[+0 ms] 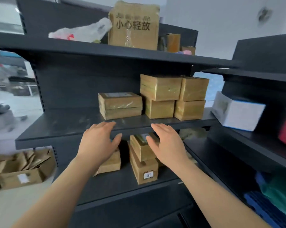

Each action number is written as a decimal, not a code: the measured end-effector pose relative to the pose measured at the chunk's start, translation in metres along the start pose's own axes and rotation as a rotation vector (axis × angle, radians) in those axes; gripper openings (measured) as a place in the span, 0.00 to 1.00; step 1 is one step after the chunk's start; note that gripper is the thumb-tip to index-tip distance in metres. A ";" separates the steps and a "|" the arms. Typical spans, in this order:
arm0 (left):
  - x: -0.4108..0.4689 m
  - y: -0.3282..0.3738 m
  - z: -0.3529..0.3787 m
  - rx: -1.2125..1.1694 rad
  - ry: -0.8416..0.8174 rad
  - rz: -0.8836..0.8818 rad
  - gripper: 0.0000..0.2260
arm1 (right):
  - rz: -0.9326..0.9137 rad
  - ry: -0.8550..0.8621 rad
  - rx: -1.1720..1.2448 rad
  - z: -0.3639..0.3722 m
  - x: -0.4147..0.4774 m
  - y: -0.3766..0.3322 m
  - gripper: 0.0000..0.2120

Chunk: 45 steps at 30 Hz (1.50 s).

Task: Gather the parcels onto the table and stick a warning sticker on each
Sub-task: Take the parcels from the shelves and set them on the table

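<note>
Both bare forearms stretch forward from the bottom of the view. The left hand (98,142) and the right hand (167,143) are both empty, fingers straight and loosely together, backs to the camera. There is a gap between them at the front edge of the middle shelf (70,124); whether the fingertips touch that edge cannot be told. Partly hidden behind the hands, on the lower shelf (116,184), sit three taped brown parcels: a labelled parcel (144,171) with a tilted parcel (141,148) on top of it, and a low parcel (111,162) behind the left wrist. Beyond the fingertips, on the middle shelf, a flat parcel (120,105) lies just left of a block of four parcels (173,97) stacked two on two. Farthest up, the top shelf (89,48) holds a large carton (134,25) printed with characters, beside a plastic bag (83,31). No table or warning sticker is in view, so this looks like the gathering step, with nothing picked up yet. The next move likely calls for closing both hands on the sides of one parcel, probably the flat one nearest the fingers, and lifting it clear without nudging the stack beside it.
</note>
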<state>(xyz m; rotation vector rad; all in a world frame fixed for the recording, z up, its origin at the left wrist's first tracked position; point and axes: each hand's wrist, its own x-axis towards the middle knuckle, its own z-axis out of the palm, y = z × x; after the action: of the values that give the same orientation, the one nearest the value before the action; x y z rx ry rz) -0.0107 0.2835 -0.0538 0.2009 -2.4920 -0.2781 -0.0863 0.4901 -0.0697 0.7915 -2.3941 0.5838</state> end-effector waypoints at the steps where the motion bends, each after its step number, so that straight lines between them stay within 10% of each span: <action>1: 0.013 -0.010 0.002 0.019 -0.002 -0.009 0.21 | -0.004 0.001 0.017 0.009 0.015 -0.001 0.23; 16: 0.217 -0.141 0.056 -0.114 -0.314 -0.053 0.45 | 0.258 -0.074 0.019 0.107 0.187 0.002 0.33; 27: 0.282 -0.156 0.095 -0.262 -0.350 -0.192 0.19 | 0.287 -0.193 0.026 0.147 0.229 0.017 0.42; 45: 0.192 -0.130 0.060 -0.498 -0.245 -0.260 0.31 | 0.292 -0.397 0.504 0.115 0.189 0.005 0.48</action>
<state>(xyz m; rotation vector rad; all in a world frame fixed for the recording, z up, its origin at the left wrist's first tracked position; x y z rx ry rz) -0.1898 0.1269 -0.0248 0.2949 -2.5362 -1.0707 -0.2589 0.3537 -0.0416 0.8221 -2.7908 1.2898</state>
